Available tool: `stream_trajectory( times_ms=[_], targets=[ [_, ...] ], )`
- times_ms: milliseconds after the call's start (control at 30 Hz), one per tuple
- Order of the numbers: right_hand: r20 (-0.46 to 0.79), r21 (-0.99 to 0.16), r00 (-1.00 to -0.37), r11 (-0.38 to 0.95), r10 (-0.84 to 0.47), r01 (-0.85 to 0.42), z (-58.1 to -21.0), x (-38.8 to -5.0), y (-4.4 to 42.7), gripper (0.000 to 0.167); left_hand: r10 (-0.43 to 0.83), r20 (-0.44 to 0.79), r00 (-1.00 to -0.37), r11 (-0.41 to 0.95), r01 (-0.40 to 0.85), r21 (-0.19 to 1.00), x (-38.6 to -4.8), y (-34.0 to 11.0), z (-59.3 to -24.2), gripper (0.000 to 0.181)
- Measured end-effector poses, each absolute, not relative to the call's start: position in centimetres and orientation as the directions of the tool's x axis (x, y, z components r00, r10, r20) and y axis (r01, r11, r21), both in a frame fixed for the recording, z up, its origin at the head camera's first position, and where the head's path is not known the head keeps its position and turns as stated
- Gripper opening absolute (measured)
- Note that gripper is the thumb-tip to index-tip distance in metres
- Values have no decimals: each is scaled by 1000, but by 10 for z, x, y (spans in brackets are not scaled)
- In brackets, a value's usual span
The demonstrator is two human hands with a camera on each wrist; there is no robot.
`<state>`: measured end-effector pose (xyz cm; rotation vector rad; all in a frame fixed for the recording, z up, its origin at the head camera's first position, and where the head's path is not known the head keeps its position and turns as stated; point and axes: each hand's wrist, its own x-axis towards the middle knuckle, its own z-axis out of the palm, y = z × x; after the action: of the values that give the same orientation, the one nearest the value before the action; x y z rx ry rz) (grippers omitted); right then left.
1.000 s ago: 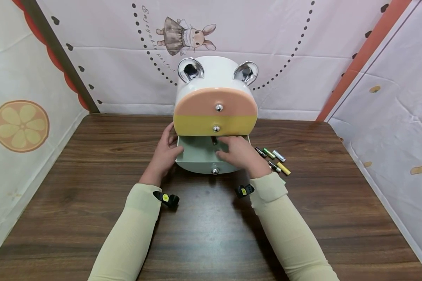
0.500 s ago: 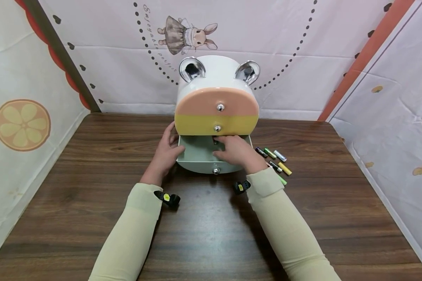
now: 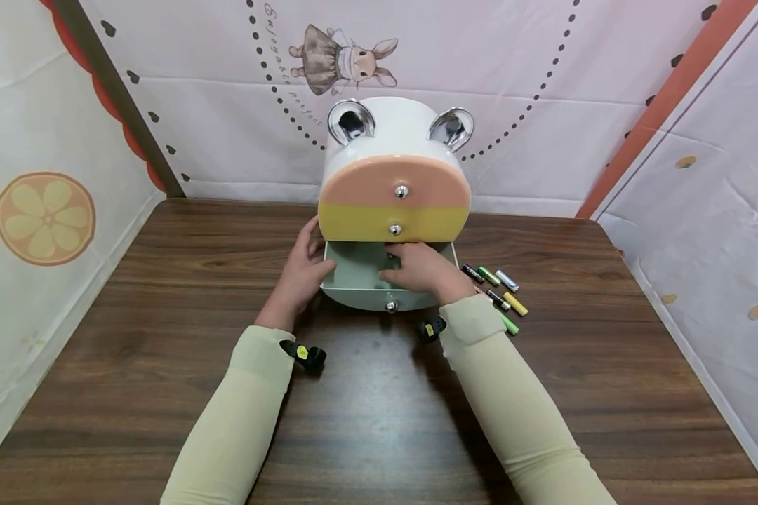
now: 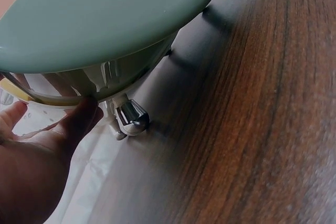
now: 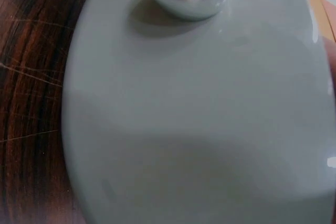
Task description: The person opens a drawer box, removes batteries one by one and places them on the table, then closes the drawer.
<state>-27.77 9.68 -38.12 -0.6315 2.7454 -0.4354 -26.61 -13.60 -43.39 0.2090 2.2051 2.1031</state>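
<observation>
A bear-eared tabletop drawer cabinet (image 3: 394, 186) has its green bottom drawer (image 3: 356, 277) pulled out. My left hand (image 3: 298, 273) touches the cabinet's left side, with its thumb beside the drawer wall. The left wrist view shows the fingers of this left hand (image 4: 44, 166) against the glossy side. My right hand (image 3: 420, 270) reaches into the drawer, index finger and thumb apart. Under its index finger lies a small dark cylinder (image 3: 390, 256), mostly hidden, looking like a battery. From the right wrist the drawer front (image 5: 199, 93) fills the view.
Several battery-like cylinders lie on the wooden table right of the cabinet, among them a yellow one (image 3: 515, 304) and a green one (image 3: 508, 322). Printed cloth (image 3: 512, 56) hangs behind and at the sides. The drawer's silver knob (image 3: 391, 306) sticks out in front.
My right hand has shifted slightly left inside the drawer, its index finger now over the dark cylinder. The left hand stays at the cabinet's side. The head view has turned a little.
</observation>
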Motion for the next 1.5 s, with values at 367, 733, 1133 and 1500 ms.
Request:
stream_trajectory(
  times_ms=[367,733,1133,1500],
  targets=[
    [-295,-322,-835,871,-464,-370,-391,-290,92,72,160,37,-986,50,45,998,-266,-136,-434,86],
    [-243,-263,-843,869,-480,-419,-391,-291,90,48,164,24,-986,38,31,999,-267,-135,-435,86],
    [-141,-334,-820,806,-555,-488,-391,-289,91,1,166,25,-986,34,31,999,-267,-135,-435,86],
    [-174,-362,-821,811,-543,-460,-394,-291,91,18,171,33,-985,38,40,998,-267,-135,-434,87]
  ],
)
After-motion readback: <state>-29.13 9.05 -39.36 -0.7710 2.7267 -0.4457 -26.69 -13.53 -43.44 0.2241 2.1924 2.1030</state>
